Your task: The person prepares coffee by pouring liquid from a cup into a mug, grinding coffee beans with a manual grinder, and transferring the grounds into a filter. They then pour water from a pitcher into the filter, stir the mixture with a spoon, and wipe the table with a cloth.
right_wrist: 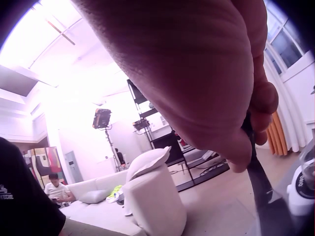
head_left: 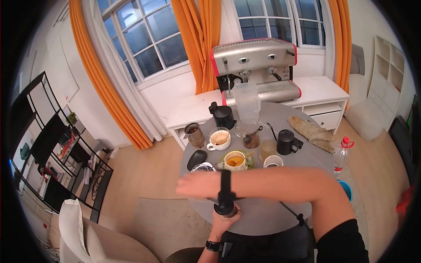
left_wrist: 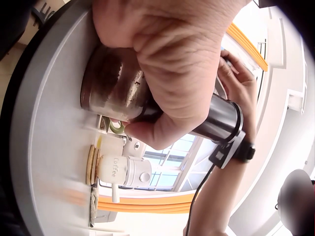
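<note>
My left hand (head_left: 222, 224) grips a hand coffee grinder (head_left: 225, 210) upright at the table's near edge. In the left wrist view, the grinder's clear lower jar (left_wrist: 115, 86) shows brown coffee inside, below a glossy black body (left_wrist: 219, 118). Across the top reaches my right hand (head_left: 199, 185), its forearm crossing over the grinder. Seen from the right wrist, fingers curl around the end of the dark flat crank arm (right_wrist: 268, 196); the knob is mostly hidden by them.
On the round grey table (head_left: 258, 219) stand a cup of amber liquid (head_left: 235, 161), a white cup (head_left: 219, 139), a black gooseneck kettle (head_left: 287, 142), a clear pitcher (head_left: 247, 103) and a rolled cloth (head_left: 310, 133). An espresso machine (head_left: 256, 65) stands behind. A bottle (head_left: 342, 155) is at the right.
</note>
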`<action>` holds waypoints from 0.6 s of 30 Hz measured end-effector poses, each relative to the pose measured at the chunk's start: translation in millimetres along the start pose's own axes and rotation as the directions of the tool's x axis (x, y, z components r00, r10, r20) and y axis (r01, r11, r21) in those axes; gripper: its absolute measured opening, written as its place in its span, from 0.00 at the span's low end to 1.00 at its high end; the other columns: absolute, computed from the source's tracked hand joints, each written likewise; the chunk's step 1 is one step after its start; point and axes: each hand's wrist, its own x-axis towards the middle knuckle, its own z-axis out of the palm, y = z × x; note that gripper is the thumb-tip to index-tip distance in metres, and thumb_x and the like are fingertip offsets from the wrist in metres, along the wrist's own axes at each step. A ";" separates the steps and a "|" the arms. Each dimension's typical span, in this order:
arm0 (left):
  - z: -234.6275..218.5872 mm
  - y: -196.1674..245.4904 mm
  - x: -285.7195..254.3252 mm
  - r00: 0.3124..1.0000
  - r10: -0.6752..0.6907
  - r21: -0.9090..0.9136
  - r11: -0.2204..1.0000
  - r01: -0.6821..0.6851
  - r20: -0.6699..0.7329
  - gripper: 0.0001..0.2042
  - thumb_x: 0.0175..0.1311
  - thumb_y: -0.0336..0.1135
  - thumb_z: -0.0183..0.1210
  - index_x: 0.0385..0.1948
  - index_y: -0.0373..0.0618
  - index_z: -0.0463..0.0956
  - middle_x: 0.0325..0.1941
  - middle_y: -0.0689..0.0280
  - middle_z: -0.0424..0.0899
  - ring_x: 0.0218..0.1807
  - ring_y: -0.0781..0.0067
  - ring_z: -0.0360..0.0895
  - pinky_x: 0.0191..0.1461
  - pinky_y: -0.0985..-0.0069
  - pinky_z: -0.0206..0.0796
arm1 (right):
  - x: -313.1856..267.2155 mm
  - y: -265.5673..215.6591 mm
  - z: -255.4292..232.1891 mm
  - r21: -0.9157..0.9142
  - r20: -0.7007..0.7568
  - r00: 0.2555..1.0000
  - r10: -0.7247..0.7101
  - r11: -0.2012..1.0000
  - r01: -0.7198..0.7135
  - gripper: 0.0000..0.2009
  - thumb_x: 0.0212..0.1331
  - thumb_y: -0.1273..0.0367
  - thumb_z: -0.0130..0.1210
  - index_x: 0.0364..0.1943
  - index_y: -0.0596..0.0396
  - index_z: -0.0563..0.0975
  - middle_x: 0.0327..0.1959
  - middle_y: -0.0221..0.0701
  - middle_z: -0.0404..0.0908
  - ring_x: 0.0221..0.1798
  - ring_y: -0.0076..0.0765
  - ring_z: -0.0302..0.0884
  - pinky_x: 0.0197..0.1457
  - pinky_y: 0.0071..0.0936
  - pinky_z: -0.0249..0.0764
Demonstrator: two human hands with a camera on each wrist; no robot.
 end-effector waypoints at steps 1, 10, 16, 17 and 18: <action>0.4 3.5 -0.7 1.000 0.003 0.025 1.000 -0.003 0.007 0.10 0.52 0.20 0.71 0.34 0.42 0.82 0.37 0.70 0.87 0.42 0.78 0.83 0.50 0.74 0.76 | -11.4 5.9 -10.3 -0.010 -0.010 0.996 0.090 0.996 -0.090 0.08 0.57 0.73 0.60 0.40 0.57 0.75 0.43 0.42 0.78 0.48 0.49 0.83 0.47 0.43 0.83; 1.4 4.8 1.3 1.000 0.002 -0.021 1.000 -0.002 -0.017 0.09 0.50 0.22 0.71 0.33 0.41 0.83 0.34 0.69 0.88 0.39 0.79 0.84 0.49 0.75 0.77 | -165.4 -66.4 -85.9 -0.106 0.151 0.824 0.546 0.838 -0.535 0.19 0.51 0.75 0.65 0.49 0.64 0.76 0.47 0.46 0.77 0.47 0.53 0.84 0.49 0.43 0.83; 3.3 7.0 1.1 1.000 -0.014 -0.020 1.000 0.014 0.000 0.10 0.51 0.21 0.71 0.33 0.41 0.82 0.35 0.69 0.87 0.39 0.78 0.83 0.48 0.74 0.76 | -148.2 -174.9 -109.7 0.152 0.380 0.830 0.410 0.857 -0.493 0.14 0.57 0.74 0.60 0.47 0.66 0.76 0.41 0.43 0.77 0.39 0.46 0.85 0.45 0.34 0.85; 4.6 9.5 1.6 1.000 -0.014 0.001 1.000 0.014 -0.009 0.09 0.51 0.23 0.71 0.33 0.41 0.83 0.34 0.69 0.88 0.38 0.79 0.83 0.47 0.75 0.77 | -138.9 -186.9 -95.1 0.072 0.275 0.898 0.343 0.924 -0.375 0.10 0.58 0.73 0.59 0.43 0.64 0.77 0.38 0.40 0.77 0.39 0.42 0.86 0.43 0.36 0.85; 4.0 11.6 1.6 1.000 -0.013 0.027 1.000 0.014 -0.018 0.08 0.50 0.24 0.71 0.33 0.41 0.84 0.33 0.69 0.88 0.38 0.79 0.84 0.47 0.75 0.77 | -123.8 -193.2 -86.5 0.103 0.251 0.915 0.315 0.931 -0.349 0.11 0.57 0.72 0.58 0.43 0.57 0.76 0.37 0.35 0.74 0.37 0.32 0.83 0.31 0.33 0.82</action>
